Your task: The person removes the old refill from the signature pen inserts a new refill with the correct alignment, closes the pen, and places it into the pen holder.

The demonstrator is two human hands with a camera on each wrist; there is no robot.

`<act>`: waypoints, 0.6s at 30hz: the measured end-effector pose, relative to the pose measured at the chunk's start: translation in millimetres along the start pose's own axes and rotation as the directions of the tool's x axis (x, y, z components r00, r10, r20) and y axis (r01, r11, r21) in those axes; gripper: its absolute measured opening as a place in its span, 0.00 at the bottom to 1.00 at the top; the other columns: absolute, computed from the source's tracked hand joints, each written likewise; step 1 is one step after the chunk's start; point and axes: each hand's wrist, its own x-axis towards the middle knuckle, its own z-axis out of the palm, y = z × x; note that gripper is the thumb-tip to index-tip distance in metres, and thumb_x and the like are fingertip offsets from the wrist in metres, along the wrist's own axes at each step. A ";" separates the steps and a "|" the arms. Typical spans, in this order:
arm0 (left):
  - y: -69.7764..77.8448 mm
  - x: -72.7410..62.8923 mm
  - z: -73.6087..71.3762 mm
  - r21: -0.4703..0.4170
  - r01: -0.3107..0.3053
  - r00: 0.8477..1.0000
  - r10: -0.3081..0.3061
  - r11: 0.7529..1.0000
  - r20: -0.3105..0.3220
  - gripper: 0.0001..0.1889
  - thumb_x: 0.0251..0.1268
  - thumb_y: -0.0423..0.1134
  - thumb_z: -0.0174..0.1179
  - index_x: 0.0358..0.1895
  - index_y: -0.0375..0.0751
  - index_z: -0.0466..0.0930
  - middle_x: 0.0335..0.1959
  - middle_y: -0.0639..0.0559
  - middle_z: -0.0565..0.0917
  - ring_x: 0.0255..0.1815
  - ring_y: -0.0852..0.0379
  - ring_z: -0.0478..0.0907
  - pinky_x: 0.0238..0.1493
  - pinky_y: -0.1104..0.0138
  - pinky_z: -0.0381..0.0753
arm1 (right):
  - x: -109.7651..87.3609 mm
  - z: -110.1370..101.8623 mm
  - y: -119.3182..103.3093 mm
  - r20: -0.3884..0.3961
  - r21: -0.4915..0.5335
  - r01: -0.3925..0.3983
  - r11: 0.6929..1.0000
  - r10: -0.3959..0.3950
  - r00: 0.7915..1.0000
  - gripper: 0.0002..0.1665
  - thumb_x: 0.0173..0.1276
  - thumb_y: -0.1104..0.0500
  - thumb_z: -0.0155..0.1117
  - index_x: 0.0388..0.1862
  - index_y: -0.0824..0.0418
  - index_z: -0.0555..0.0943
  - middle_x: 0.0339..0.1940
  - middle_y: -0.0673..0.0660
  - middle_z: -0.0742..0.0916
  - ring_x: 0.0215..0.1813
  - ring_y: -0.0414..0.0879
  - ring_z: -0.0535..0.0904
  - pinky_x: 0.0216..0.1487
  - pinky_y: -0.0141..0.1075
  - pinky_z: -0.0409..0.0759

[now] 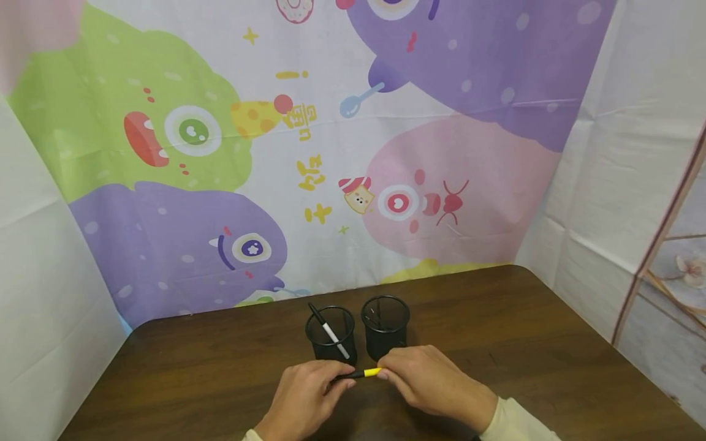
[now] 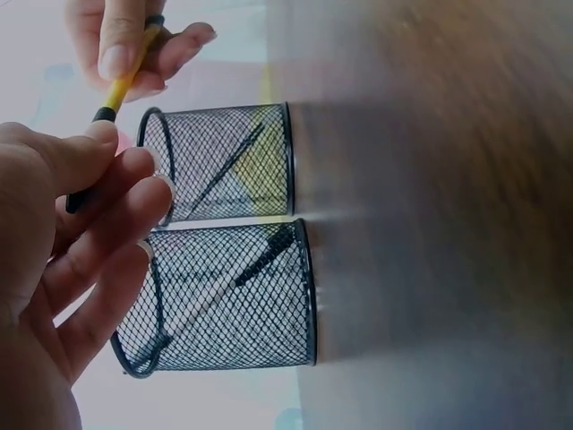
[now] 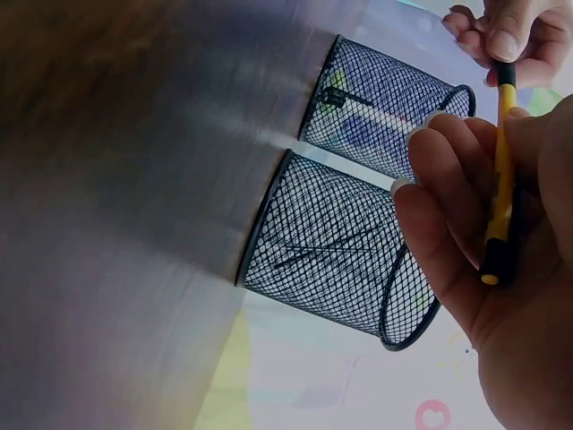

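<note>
Both hands are clamped on the same pen: from the head view, the left hand [image 1: 306, 392] pinches its black end and the right hand [image 1: 436, 383] has the yellow end. So that's two hands, one yellow-and-black pen [image 1: 371, 372], held level between the fingertips just on the near side of two black mesh cups. Left cup [image 1: 326, 353] has one white-and-black marker [image 1: 332, 334] leaning in it. Right cup [image 1: 386, 344] has something thin and dark inside, can't tell how many pieces. All of it's on one brown wooden table [image 1: 193, 367], with a cartoon backdrop [image 1: 325, 257] behind.

Left wrist cam: thumb and index pinch the pen with a bit of black poking out past them, and the yellow length runs over to the right hand's fingers. Both cups stand side by side near the hands.

Right wrist cam: pen lies across the right hand under the thumb, black end with a yellow tip sticking out toward the palm, other end in the left hand's pinch.
</note>
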 end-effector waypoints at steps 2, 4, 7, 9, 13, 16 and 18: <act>-0.1 -0.1 -0.1 0.010 -0.020 1.000 0.020 1.000 -0.008 0.07 0.57 0.40 0.75 0.38 0.52 0.88 0.31 0.67 0.86 0.26 0.75 0.76 0.24 0.79 0.74 | 0.0 0.1 0.0 -0.002 -0.005 0.000 1.000 0.000 1.000 0.09 0.77 0.52 0.59 0.36 0.50 0.83 0.30 0.38 0.79 0.29 0.28 0.70 0.29 0.26 0.76; -0.2 -0.2 -0.2 0.021 -0.043 0.999 0.044 0.999 -0.015 0.07 0.57 0.40 0.75 0.38 0.51 0.88 0.29 0.67 0.86 0.25 0.76 0.75 0.23 0.79 0.73 | 0.1 -0.1 0.0 -0.005 -0.005 0.001 1.000 -0.001 1.000 0.08 0.77 0.52 0.60 0.36 0.50 0.83 0.30 0.38 0.80 0.29 0.28 0.70 0.29 0.26 0.76; -0.2 -0.4 -0.5 0.028 -0.067 0.998 0.067 0.997 -0.021 0.07 0.57 0.40 0.74 0.38 0.51 0.88 0.28 0.67 0.86 0.23 0.76 0.73 0.22 0.80 0.72 | 0.5 -0.7 -0.1 -0.004 0.007 -0.001 1.000 0.001 1.000 0.08 0.76 0.52 0.61 0.37 0.50 0.84 0.30 0.38 0.80 0.29 0.27 0.71 0.29 0.25 0.75; -0.2 -0.5 -0.7 0.032 -0.078 0.997 0.078 0.996 -0.025 0.07 0.57 0.40 0.74 0.38 0.50 0.88 0.28 0.66 0.86 0.23 0.76 0.74 0.22 0.79 0.72 | 0.8 -1.0 0.0 -0.002 0.018 -0.003 1.000 0.003 1.000 0.07 0.76 0.53 0.62 0.37 0.50 0.84 0.30 0.38 0.80 0.29 0.27 0.71 0.29 0.24 0.75; -0.3 -0.3 -0.7 0.029 -0.082 0.996 0.083 0.996 -0.029 0.07 0.57 0.39 0.74 0.38 0.50 0.88 0.29 0.66 0.86 0.24 0.75 0.76 0.23 0.78 0.74 | 1.2 -1.0 0.2 -0.016 0.023 0.001 1.000 -0.001 1.000 0.05 0.74 0.54 0.63 0.37 0.50 0.84 0.30 0.38 0.80 0.28 0.27 0.70 0.29 0.23 0.74; -1.6 -0.6 0.3 0.020 -0.067 0.997 0.067 0.998 -0.024 0.07 0.58 0.39 0.74 0.38 0.50 0.88 0.32 0.66 0.87 0.27 0.74 0.78 0.25 0.77 0.77 | 1.3 -0.5 0.1 -0.035 0.023 0.009 1.000 -0.009 0.999 0.04 0.73 0.55 0.66 0.36 0.50 0.83 0.29 0.38 0.79 0.27 0.27 0.69 0.29 0.22 0.73; -2.7 -1.2 0.9 0.007 -0.052 0.999 0.052 0.999 -0.014 0.06 0.58 0.39 0.73 0.39 0.51 0.88 0.33 0.66 0.87 0.29 0.74 0.79 0.27 0.76 0.79 | 1.3 -0.4 -0.2 -0.042 0.033 0.010 0.999 -0.008 0.999 0.03 0.72 0.55 0.67 0.36 0.50 0.83 0.29 0.38 0.79 0.27 0.27 0.69 0.28 0.21 0.72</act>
